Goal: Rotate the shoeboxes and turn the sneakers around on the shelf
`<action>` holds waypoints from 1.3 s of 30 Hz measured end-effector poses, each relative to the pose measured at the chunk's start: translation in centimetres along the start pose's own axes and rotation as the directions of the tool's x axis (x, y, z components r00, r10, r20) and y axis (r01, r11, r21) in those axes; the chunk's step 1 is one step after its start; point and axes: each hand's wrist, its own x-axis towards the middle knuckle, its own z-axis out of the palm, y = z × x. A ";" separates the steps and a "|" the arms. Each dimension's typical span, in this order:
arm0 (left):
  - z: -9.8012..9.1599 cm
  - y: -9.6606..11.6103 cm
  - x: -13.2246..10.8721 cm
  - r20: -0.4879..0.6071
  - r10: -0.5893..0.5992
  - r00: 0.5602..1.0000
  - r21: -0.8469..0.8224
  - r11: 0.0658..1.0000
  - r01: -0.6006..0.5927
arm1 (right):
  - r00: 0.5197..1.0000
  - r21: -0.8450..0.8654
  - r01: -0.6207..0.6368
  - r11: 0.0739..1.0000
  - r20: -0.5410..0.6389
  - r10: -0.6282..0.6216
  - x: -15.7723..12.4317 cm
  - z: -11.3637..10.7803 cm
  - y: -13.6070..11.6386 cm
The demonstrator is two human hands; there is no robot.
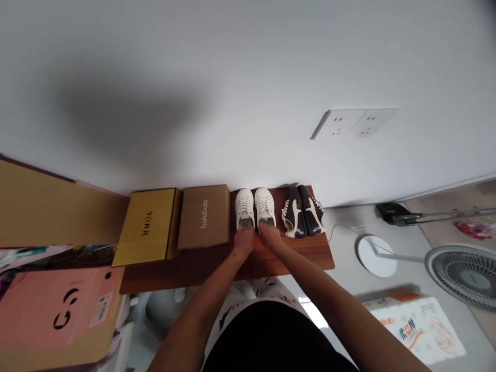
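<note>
Two white lace-up sneakers stand side by side on a reddish-brown wooden shelf top, toes toward the wall. My left hand grips the heel of the left white sneaker. My right hand grips the heel of the right white sneaker. The fingers of both hands are closed at the heels and partly hidden. Right of them lies a pair of dark brown and cream sneakers, turned on their sides. To the left sit a brown "balabala" shoebox and a yellow "MMOK" box.
A pink box and a large cardboard panel crowd the left side. Wall sockets are at upper right. A fan, its round white base and a tissue pack stand on the floor at right.
</note>
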 end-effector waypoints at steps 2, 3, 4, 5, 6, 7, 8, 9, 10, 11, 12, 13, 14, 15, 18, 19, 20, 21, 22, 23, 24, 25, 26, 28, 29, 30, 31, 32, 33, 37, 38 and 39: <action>-0.1 0.1 -0.4 -0.047 0.012 0.999 0.012 1.000 -0.011 | 0.999 0.027 0.016 1.000 -0.037 -0.015 -0.2 -0.1 0.0; -0.1 0.2 -0.6 -0.075 0.008 0.997 0.015 1.000 -0.007 | 0.997 0.049 0.025 0.998 -0.069 -0.021 -0.4 -0.1 0.2; -0.2 0.4 -0.9 -0.109 0.000 0.994 0.009 1.000 0.001 | 0.993 0.080 0.034 0.996 -0.112 -0.025 -0.8 -0.2 0.6; -0.3 0.6 -1.2 -0.146 -0.007 0.989 -0.009 1.000 0.006 | 0.986 0.119 0.043 0.992 -0.166 -0.023 -1.2 -0.2 1.1; -0.3 0.9 -1.4 -0.182 -0.010 0.983 -0.044 0.999 0.002 | 0.974 0.164 0.051 0.985 -0.228 -0.012 -1.8 -0.2 2.0; -0.2 1.3 -1.6 -0.214 -0.003 0.977 -0.097 0.995 -0.019 | 0.956 0.210 0.052 0.976 -0.294 0.012 -2.4 -0.1 3.1; -0.1 1.9 -1.8 -0.230 0.019 0.973 -0.167 0.984 -0.059 | 0.932 0.255 0.044 0.966 -0.360 0.052 -3.3 0.0 4.6; 0.1 2.6 -2.0 -0.223 0.055 0.973 -0.248 0.962 -0.111 | 0.903 0.294 0.021 0.955 -0.416 0.109 -4.1 0.1 6.3; 0.4 3.5 -2.1 -0.195 0.099 0.976 -0.336 0.928 -0.161 | 0.871 0.326 -0.028 0.945 -0.456 0.184 -5.1 0.3 8.2; 0.8 4.6 -2.1 -0.153 0.143 0.978 -0.423 0.885 -0.196 | 0.834 0.353 -0.094 0.931 -0.483 0.268 -6.0 0.5 10.4; 1.2 5.8 -1.9 -0.108 0.182 0.977 -0.496 0.842 -0.211 | 0.796 0.372 -0.168 0.913 -0.495 0.348 -6.8 0.8 12.5; 1.7 7.0 -1.7 -0.067 0.208 0.976 -0.551 0.808 -0.210 | 0.761 0.385 -0.245 0.890 -0.492 0.423 -7.5 1.0 14.7; 2.2 8.3 -1.3 -0.034 0.215 0.976 -0.584 0.788 -0.194 | 0.736 0.393 -0.312 0.865 -0.476 0.482 -8.0 1.2 16.8; 2.6 9.6 -0.8 -0.009 0.204 0.979 -0.596 0.785 -0.169 | 0.726 0.399 -0.362 0.843 -0.446 0.523 -8.4 1.5 18.6; 3.5 12.7 1.3 0.058 0.124 0.991 -0.564 0.823 -0.070 | 0.823 0.410 -0.367 0.835 -0.276 0.496 -8.4 1.9 22.6; 3.7 13.4 2.0 0.080 0.111 0.991 -0.548 0.835 -0.049 | 0.863 0.424 -0.337 0.840 -0.218 0.456 -8.3 1.9 23.3; 3.7 13.9 2.6 0.100 0.107 0.989 -0.531 0.846 -0.038 | 0.893 0.444 -0.306 0.842 -0.172 0.416 -8.1 1.9 23.7; 3.7 14.2 3.1 0.114 0.110 0.987 -0.515 0.857 -0.036 | 0.912 0.463 -0.282 0.840 -0.143 0.385 -7.9 1.9 24.0; 3.6 14.3 3.6 0.122 0.113 0.986 -0.497 0.867 -0.038 | 0.922 0.476 -0.265 0.839 -0.131 0.365 -7.7 1.8 24.1; 3.5 14.3 3.9 0.124 0.115 0.986 -0.478 0.877 -0.042 | 0.927 0.480 -0.252 0.840 -0.130 0.353 -7.6 1.6 24.1; 3.2 14.3 4.1 0.123 0.121 0.985 -0.457 0.888 -0.052 | 0.930 0.471 -0.242 0.848 -0.137 0.341 -7.5 1.4 24.0; 3.0 14.2 4.2 0.119 0.133 0.984 -0.435 0.898 -0.069 | 0.933 0.449 -0.229 0.864 -0.151 0.326 -7.6 1.2 24.0; 2.7 14.0 4.3 0.112 0.155 0.981 -0.414 0.905 -0.096 | 0.937 0.415 -0.216 0.884 -0.168 0.307 -7.6 0.9 23.9; 2.0 13.9 4.2 0.107 0.212 0.971 -0.364 0.918 -0.160 | 0.948 0.316 -0.193 0.929 -0.185 0.260 -7.8 0.5 23.6; 1.7 13.9 4.2 0.113 0.234 0.966 -0.332 0.925 -0.185 | 0.953 0.259 -0.191 0.947 -0.181 0.242 -7.8 0.3 23.4; 1.3 14.0 4.2 0.125 0.246 0.961 -0.296 0.934 -0.201 | 0.958 0.202 -0.193 0.960 -0.171 0.228 -7.9 0.1 23.2; 1.0 14.1 4.1 0.139 0.252 0.958 -0.257 0.943 -0.211 | 0.962 0.149 -0.197 0.969 -0.160 0.221 -8.0 0.0 22.9; 0.8 14.2 4.1 0.154 0.255 0.955 -0.218 0.951 -0.219 | 0.964 0.103 -0.203 0.974 -0.151 0.217 -8.0 -0.2 22.6; 0.5 14.4 4.1 0.166 0.257 0.952 -0.183 0.957 -0.227 | 0.966 0.064 -0.207 0.976 -0.146 0.214 -8.0 -0.3 22.2; -0.1 15.2 4.1 0.193 0.272 0.943 -0.086 0.962 -0.259 | 0.972 -0.009 -0.184 0.983 -0.151 0.181 -7.9 -1.1 20.8; -0.3 15.5 4.1 0.200 0.270 0.942 -0.069 0.963 -0.262 | 0.973 -0.017 -0.177 0.984 -0.154 0.172 -7.8 -1.3 20.5; -0.4 15.7 4.1 0.208 0.267 0.941 -0.055 0.964 -0.262 | 0.974 -0.025 -0.172 0.985 -0.156 0.167 -7.7 -1.5 20.2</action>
